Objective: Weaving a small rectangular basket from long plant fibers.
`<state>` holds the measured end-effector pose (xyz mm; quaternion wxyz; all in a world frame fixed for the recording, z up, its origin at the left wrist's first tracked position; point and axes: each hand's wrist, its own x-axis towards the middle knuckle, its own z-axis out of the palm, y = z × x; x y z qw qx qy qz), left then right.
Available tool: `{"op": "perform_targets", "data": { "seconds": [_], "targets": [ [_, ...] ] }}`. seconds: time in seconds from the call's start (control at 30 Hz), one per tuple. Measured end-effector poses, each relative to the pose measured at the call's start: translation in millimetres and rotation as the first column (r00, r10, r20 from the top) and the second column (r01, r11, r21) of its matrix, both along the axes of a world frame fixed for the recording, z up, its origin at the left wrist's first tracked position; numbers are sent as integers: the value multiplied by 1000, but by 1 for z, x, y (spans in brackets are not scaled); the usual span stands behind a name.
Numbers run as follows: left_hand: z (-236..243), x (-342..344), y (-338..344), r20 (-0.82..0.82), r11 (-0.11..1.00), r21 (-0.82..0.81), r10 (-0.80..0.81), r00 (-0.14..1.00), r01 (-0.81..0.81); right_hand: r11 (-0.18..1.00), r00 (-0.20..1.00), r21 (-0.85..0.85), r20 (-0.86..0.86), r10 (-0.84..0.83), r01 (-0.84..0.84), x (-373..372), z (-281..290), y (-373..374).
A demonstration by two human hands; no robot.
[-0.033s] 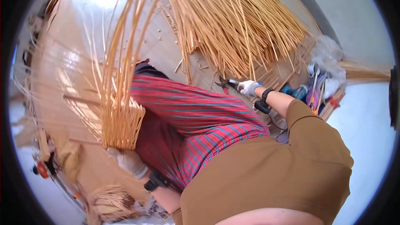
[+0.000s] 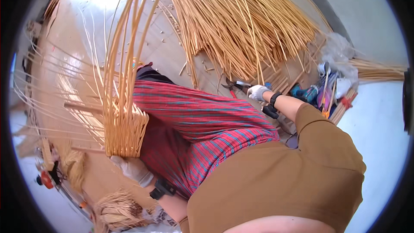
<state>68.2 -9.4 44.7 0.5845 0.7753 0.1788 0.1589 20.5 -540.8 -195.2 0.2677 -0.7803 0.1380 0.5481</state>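
A half-woven wicker basket (image 2: 126, 131) of tan rods rests tilted against my lap on the left, its long loose stakes (image 2: 125, 47) reaching up past the top of the view. My left hand (image 2: 133, 171), in a white glove, grips the basket's near lower edge; some of its fingers are hidden. Out to the right, my gloved right hand (image 2: 259, 93) is low by the floor beyond my knee. Its curled fingers are on the handle end of dark-jawed pliers (image 2: 231, 87) with a red grip; the contact is partly hidden.
A big heap of tan rods (image 2: 254, 21) spreads over the floor ahead. Tools and plastic bags (image 2: 330, 88) stand at the right, near the white wall. Thin pale rods (image 2: 84, 112) and a bundle of fibre (image 2: 118, 209) lie at the left. Striped cloth (image 2: 194, 108) covers my legs.
The basket has shifted very slightly left, and its stakes with it. My right hand has barely moved at the pliers. Thin rods at the left, blurred before, now show more sharply.
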Motion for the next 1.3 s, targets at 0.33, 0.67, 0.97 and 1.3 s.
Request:
{"op": "perform_targets", "data": {
  "seconds": [0.33, 0.67, 0.97, 1.3],
  "targets": [
    [12, -3, -6, -136, 921, 351, 227, 964, -167, 996, 849, -11, 523, -70, 89, -36, -55, 44],
    [-6, -5, -17, -355, 835, 497, 444, 823, -237, 752, 963, -636, 51, 265, -173, 12, -165, 63],
    [-2, -13, -36, 54, 924, 227, 304, 951, -308, 782, 959, -622, 196, 203, -38, 8, -216, 35],
    [-10, 0, -31, 124, 927, 221, 280, 952, -302, 933, 918, -215, 216, 333, -288, 23, -222, -19]
  ]
}}
